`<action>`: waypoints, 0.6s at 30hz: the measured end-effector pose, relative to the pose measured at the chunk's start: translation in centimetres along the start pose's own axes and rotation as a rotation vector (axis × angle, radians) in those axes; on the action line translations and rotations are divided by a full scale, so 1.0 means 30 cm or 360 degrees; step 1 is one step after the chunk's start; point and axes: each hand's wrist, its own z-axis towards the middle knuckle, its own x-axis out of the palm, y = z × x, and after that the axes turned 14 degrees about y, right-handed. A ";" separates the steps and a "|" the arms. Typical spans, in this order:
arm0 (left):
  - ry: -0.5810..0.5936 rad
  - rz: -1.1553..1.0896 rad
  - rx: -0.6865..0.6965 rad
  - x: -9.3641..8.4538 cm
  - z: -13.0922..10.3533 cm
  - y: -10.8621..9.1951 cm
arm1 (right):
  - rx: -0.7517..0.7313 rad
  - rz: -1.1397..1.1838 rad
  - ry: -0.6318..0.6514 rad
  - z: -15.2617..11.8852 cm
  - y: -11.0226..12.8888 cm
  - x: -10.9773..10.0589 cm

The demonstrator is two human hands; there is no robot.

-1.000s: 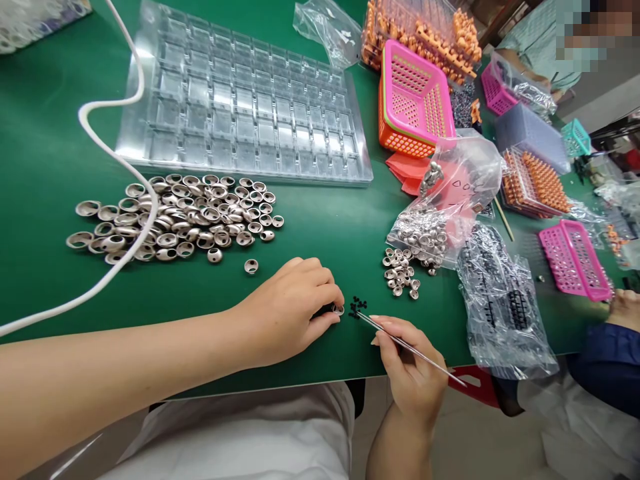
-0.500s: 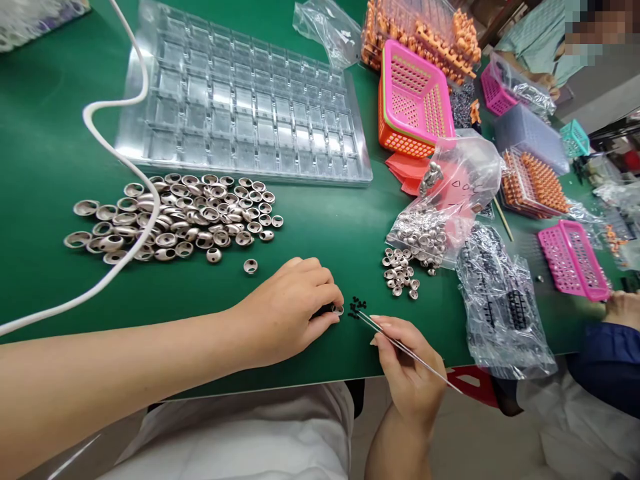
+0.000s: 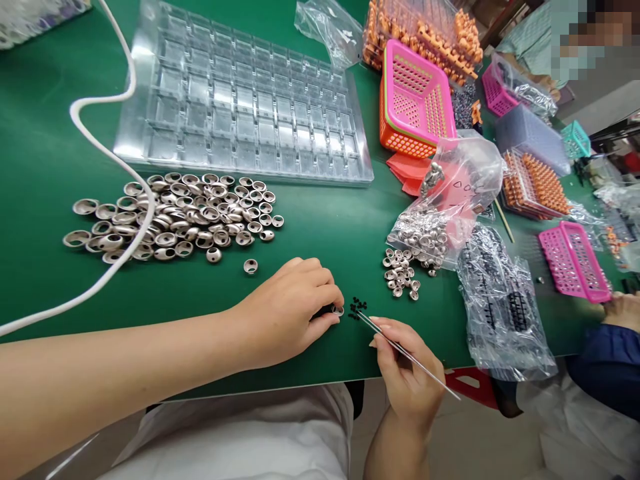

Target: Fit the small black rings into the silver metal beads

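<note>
My left hand (image 3: pixel 305 310) rests on the green table, its fingers curled round a small silvery metal ring (image 3: pixel 338 311) that shows at the fingertips. Just right of it lie several tiny black parts (image 3: pixel 357 305). Metal tweezers (image 3: pixel 395 345) are pinched in my right hand (image 3: pixel 410 373), their tips among the black parts; whether they grip one is too small to tell. A single metal ring piece (image 3: pixel 251 267) lies behind my left wrist, apart from a big pile of similar rings (image 3: pixel 200 213). Smaller metal rings (image 3: pixel 400 272) spill from a clear bag (image 3: pixel 450 193) beyond my right hand.
A clear compartment tray (image 3: pixel 245 100) lies at the back, a white cable (image 3: pixel 107 150) at left. Stacked baskets (image 3: pixel 417 100), a plastic bag of black parts (image 3: pixel 505 300), orange parts (image 3: pixel 540 180) and a pink basket (image 3: pixel 575 260) stand right. Another person's hand (image 3: pixel 623 310) is at far right.
Almost nothing differs. The white cable has shifted slightly left, and my right hand with the tweezers has tilted very slightly. My left hand keeps its place.
</note>
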 end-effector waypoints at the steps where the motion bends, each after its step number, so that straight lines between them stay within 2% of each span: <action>1: 0.0006 0.0000 -0.0004 -0.001 0.000 0.000 | 0.0009 -0.0002 -0.0004 -0.001 0.000 0.000; 18: 0.0003 -0.0009 -0.0007 0.001 -0.002 -0.002 | 0.0071 0.0132 -0.0084 0.022 0.023 -0.003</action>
